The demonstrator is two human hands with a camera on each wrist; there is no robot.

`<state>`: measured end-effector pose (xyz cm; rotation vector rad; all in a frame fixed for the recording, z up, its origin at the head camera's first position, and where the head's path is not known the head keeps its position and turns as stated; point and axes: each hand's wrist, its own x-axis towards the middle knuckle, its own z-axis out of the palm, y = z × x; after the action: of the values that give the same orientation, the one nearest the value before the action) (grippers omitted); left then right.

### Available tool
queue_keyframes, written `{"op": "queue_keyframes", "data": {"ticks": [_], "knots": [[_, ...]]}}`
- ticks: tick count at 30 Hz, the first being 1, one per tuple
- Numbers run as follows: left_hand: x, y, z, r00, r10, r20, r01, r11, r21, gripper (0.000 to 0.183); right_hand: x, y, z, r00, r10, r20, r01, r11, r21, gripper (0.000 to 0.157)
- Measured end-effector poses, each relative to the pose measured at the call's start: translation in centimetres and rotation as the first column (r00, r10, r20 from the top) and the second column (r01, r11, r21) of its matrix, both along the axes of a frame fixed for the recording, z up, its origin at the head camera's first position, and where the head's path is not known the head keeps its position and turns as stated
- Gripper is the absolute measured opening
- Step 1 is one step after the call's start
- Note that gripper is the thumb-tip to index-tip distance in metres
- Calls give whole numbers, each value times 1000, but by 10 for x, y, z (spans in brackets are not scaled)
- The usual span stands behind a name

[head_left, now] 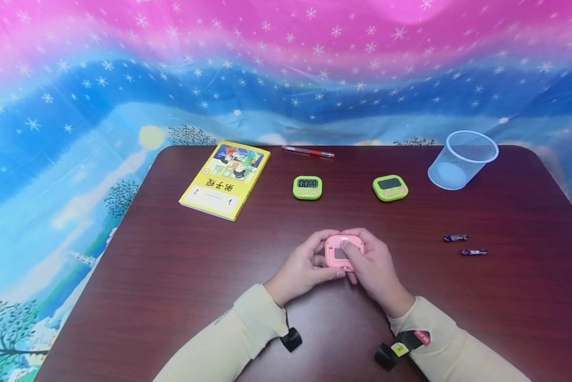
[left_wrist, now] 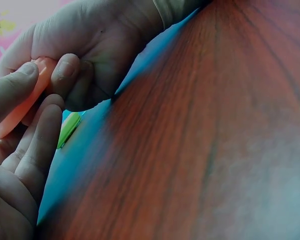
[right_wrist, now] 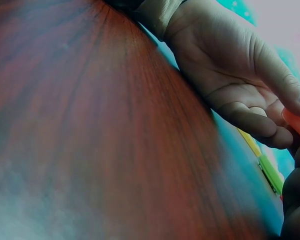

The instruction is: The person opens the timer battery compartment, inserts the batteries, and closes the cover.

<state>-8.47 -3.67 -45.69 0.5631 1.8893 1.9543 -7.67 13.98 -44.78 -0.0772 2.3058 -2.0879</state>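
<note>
A pink digital timer (head_left: 330,256), shaped like the two green ones, is held between both hands above the table. The left hand (head_left: 305,265) grips its left side, with the thumb along the near edge. From the right, the right hand (head_left: 377,268) holds it, its thumb lying over the upward face and partly hiding a grey rectangle there. In the left wrist view the timer (left_wrist: 26,104) appears edge-on between the fingers. Only a small orange-pink part of the timer (right_wrist: 298,122) shows in the right wrist view. Two small dark batteries (head_left: 455,238) lie right of the hands.
Beyond the hands stand a green timer (head_left: 307,188) reading 00:00 and another green timer (head_left: 390,188) with a blank display. A yellow book (head_left: 225,180) lies at left, a red pen (head_left: 308,152) near the back edge. The light-blue mesh pen holder (head_left: 462,160) is at back right.
</note>
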Motion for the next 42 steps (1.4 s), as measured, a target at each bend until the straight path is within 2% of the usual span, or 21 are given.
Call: {"op": "queue_keyframes", "data": {"ticks": [8, 10, 13, 17, 20, 27, 32, 37, 42], "knots": [[2, 1, 1, 1000, 24, 9, -24, 999, -23, 70, -3, 2, -1, 1000, -1, 21, 2, 999, -46, 15], [2, 2, 1, 999, 26, 18, -26, 1000, -17, 70, -3, 3, -1, 1000, 11, 28, -10, 999, -38, 16], [1, 1, 1, 999, 21, 30, -21, 1000, 0, 71, -4, 6, 0, 1000, 18, 9, -18, 999, 29, 18], [0, 1, -1, 1000, 9, 28, -10, 1000, 20, 72, -5, 11, 2, 997, -1, -74, 13, 986, 164, 15], [-1, 1, -2, 1000, 9, 27, -10, 999, 30, 74, -6, 14, 1, 990, -11, -141, 41, 976, 212, 14], [-1, 0, -2, 1000, -2, 21, 1, 999, 41, 76, -7, 18, 0, 966, -63, -253, 121, 968, 222, 26], [-2, 0, -2, 1000, -6, 23, 6, 999, 31, 77, -10, 23, 2, 937, -26, -349, 103, 973, 205, 22], [-1, 1, 0, 999, -10, 32, 9, 1000, 26, 76, -16, 31, 2, 905, 56, -421, 94, 941, 325, 23], [0, 0, 1, 999, -19, 31, 19, 1000, 4, 75, -19, 40, 5, 868, 188, -460, 69, 871, 487, 25]]}}
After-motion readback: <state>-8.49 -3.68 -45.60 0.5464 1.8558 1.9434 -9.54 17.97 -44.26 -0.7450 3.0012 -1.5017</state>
